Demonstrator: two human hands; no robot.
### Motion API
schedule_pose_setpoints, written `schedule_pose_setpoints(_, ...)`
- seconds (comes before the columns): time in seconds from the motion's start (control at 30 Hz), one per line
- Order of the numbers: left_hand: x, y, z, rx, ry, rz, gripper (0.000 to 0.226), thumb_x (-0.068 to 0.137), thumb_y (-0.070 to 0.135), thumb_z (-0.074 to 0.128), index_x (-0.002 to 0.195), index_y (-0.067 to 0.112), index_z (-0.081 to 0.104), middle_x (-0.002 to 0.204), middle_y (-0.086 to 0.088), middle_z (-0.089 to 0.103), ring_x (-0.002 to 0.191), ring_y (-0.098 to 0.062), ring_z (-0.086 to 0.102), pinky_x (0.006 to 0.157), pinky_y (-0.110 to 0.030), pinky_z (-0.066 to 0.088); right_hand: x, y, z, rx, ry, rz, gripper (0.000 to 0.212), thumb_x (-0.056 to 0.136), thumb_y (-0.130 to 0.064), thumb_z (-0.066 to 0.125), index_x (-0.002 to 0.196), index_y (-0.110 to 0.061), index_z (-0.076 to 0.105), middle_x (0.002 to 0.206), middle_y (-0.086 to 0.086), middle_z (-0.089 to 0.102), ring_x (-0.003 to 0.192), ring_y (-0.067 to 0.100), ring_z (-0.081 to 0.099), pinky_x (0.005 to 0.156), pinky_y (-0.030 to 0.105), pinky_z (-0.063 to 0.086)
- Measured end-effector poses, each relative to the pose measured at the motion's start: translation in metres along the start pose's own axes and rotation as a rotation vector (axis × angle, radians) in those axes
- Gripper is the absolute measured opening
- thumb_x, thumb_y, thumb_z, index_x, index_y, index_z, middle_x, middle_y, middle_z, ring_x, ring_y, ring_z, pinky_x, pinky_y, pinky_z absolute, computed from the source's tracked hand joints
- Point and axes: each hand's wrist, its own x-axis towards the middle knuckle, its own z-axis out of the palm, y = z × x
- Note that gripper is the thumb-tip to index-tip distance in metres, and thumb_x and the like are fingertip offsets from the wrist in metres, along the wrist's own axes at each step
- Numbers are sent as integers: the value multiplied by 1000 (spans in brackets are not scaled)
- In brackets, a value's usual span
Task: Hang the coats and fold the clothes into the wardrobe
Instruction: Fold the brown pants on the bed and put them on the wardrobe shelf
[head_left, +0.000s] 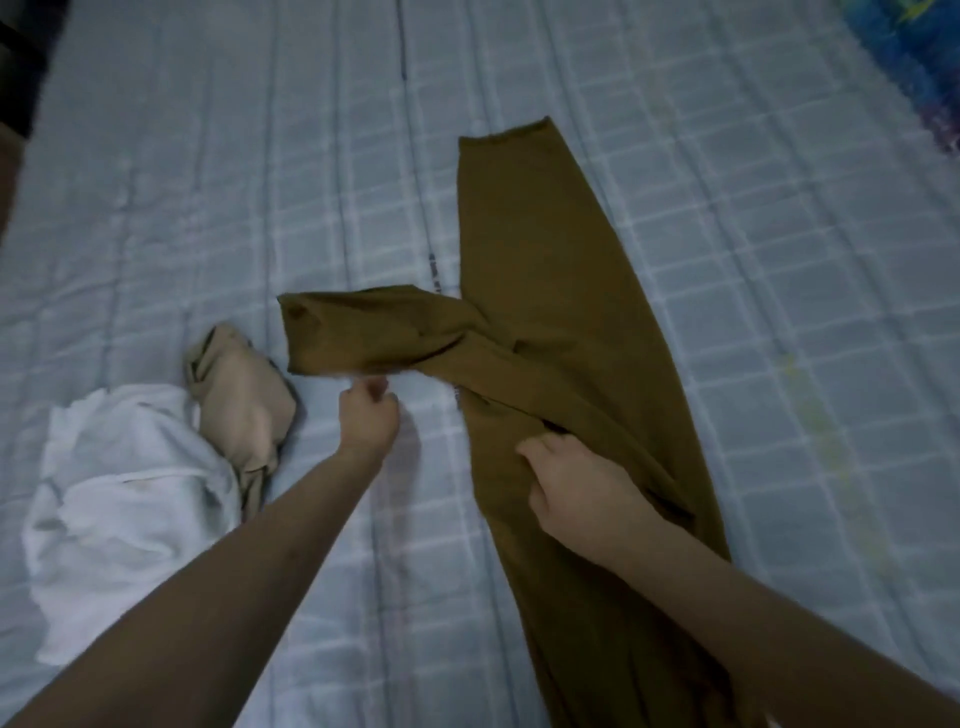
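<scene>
Evidently folding was under way: the brown trousers (545, 291) lay on the bed (208, 182), the left hand (370, 410) pinching one leg's hem, the right hand (566, 478) gripping mid-garment. Next, that leg probably needed laying rightward over the other.

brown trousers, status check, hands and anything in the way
Left hand pinches a trouser leg's hem, right hand grips mid-garment. Brown trousers half spread on bed. White and beige clothes lie left, apart.
</scene>
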Motion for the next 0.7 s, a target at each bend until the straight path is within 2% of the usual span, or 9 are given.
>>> schedule_pose_setpoints(0.1,45,8,-13,-208,40,-142,32,84,4,55,113,11,43,115,-18,54,104,-39,57,86,-46,52,58,-16,-5,15,102,-92,38,95,-19,48,133,-19,46,124,-1,54,105,15,51,90,30,47)
schedule_pose_setpoints(0.17,67,12,-20,-243,99,-119,51,82,3,56,127,15,36,126,-21,47,108,-38,55,96,-51,50,94,-27,-3,14,153,-126,42,95,-20,48,136,-19,42,127,1,54,108,18,51,91,32,45)
schedule_pose_setpoints(0.3,96,27,-29,-115,62,261,75,86,11,64,148,29,25,136,-4,24,116,-31,51,104,-41,45,156,-49,2,-61,174,-44,71,91,-39,55,149,-17,20,139,4,44,120,24,44,94,41,39)
schedule_pose_setpoints(0.4,104,47,-34,-23,-104,551,70,92,11,60,150,34,27,139,1,27,124,-19,45,111,-32,37,203,-63,5,-67,211,24,89,78,-59,62,146,-17,24,138,6,41,124,26,39,95,43,36)
schedule_pose_setpoints(0.5,119,58,-36,70,-257,787,56,97,6,46,148,24,36,149,5,38,136,-7,37,116,-33,29,251,-65,2,306,295,195,85,73,-56,67,140,-16,34,129,5,50,122,26,46,96,42,42)
schedule_pose_setpoints(0.53,124,59,-36,57,-216,796,51,97,7,44,146,21,40,149,4,41,137,-8,38,116,-35,30,266,-61,-2,511,287,265,83,74,-50,70,141,-14,35,123,5,56,118,25,52,95,39,44)
schedule_pose_setpoints(0.6,137,58,-34,66,44,691,47,95,14,47,141,16,45,149,-5,41,137,-20,38,115,-42,29,288,-51,-16,797,211,379,65,80,-33,72,137,-11,47,107,1,64,110,20,59,92,25,42)
schedule_pose_setpoints(0.63,145,58,-35,100,166,544,53,91,19,54,142,17,42,151,-8,36,138,-26,33,115,-46,26,297,-43,-22,846,158,395,46,83,-24,70,126,-11,58,103,-2,64,109,17,60,90,20,40)
schedule_pose_setpoints(0.7,163,61,-37,176,159,207,74,78,29,67,145,22,36,154,-7,25,140,-30,25,113,-50,20,305,-30,-37,875,82,382,11,87,-13,60,93,-16,69,93,-6,64,98,14,60,85,21,42)
